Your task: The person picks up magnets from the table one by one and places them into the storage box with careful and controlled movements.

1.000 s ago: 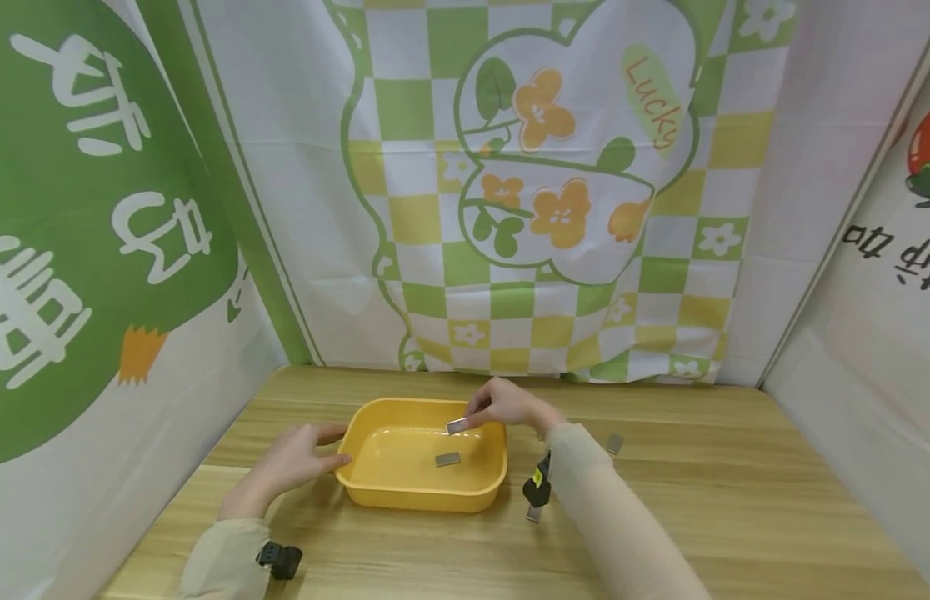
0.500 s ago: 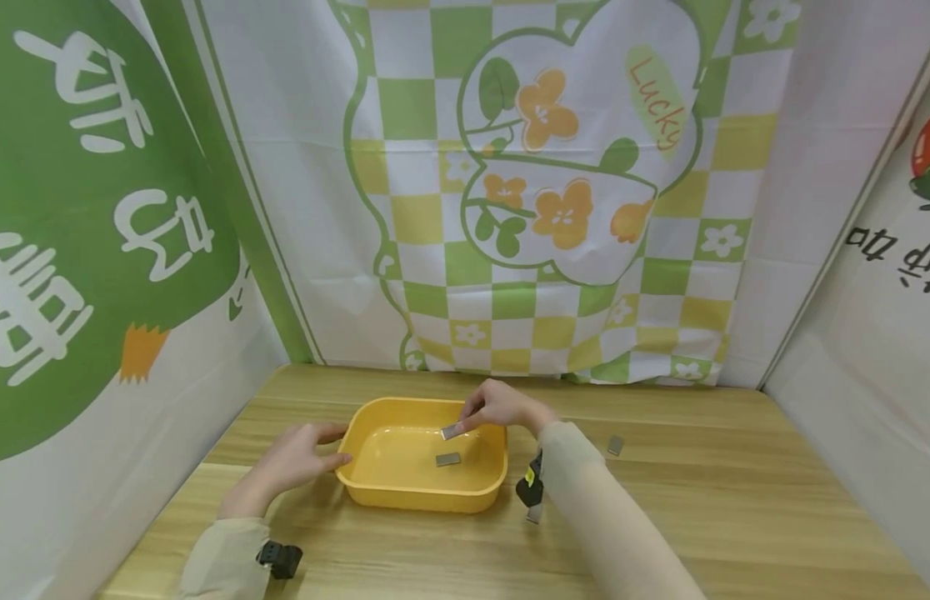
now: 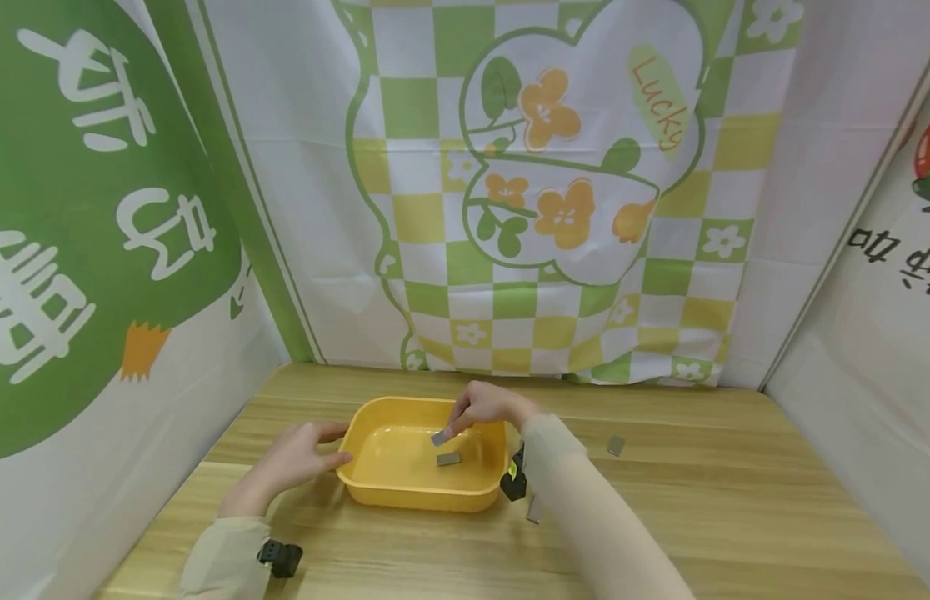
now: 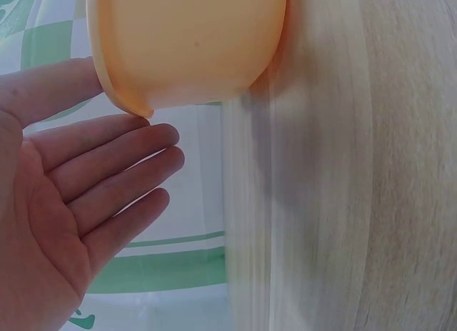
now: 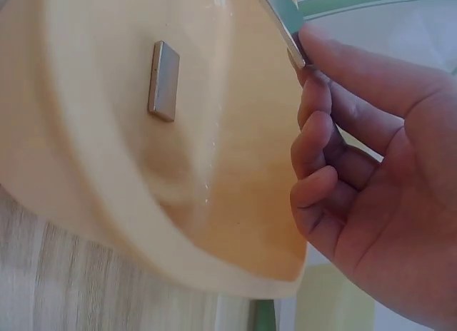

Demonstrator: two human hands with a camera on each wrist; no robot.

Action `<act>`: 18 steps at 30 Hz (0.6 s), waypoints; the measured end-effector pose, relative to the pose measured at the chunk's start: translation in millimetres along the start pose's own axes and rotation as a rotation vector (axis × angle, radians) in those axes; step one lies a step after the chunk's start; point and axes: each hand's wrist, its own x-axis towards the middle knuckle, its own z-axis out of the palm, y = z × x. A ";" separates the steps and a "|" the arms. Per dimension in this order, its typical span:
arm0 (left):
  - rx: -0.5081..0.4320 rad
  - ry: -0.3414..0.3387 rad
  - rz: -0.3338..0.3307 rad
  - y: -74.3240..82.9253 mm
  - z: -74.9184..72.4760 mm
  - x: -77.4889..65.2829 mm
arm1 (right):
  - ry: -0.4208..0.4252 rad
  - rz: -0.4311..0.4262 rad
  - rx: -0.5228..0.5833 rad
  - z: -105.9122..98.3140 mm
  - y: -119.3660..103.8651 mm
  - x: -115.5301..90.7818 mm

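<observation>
My right hand (image 3: 486,406), pinching a silver block (image 3: 438,438), has shifted left inside the yellow tray (image 3: 420,499), nearer the loose block (image 3: 448,459) below, unreleased; my straight-fingered left hand (image 3: 294,458) touches the rim.

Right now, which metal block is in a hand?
The held block, pinched by the right hand; the inner block lies inside the yellow tray, the near block and far block on the table.

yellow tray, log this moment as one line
right hand pinches silver block over yellow tray | left hand at tray's left end | second block lies in tray
</observation>
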 end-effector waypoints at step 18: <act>0.001 0.002 -0.001 -0.7 0.4 0.9 | -0.099 0.079 0.044 6.9 -4.4 6.7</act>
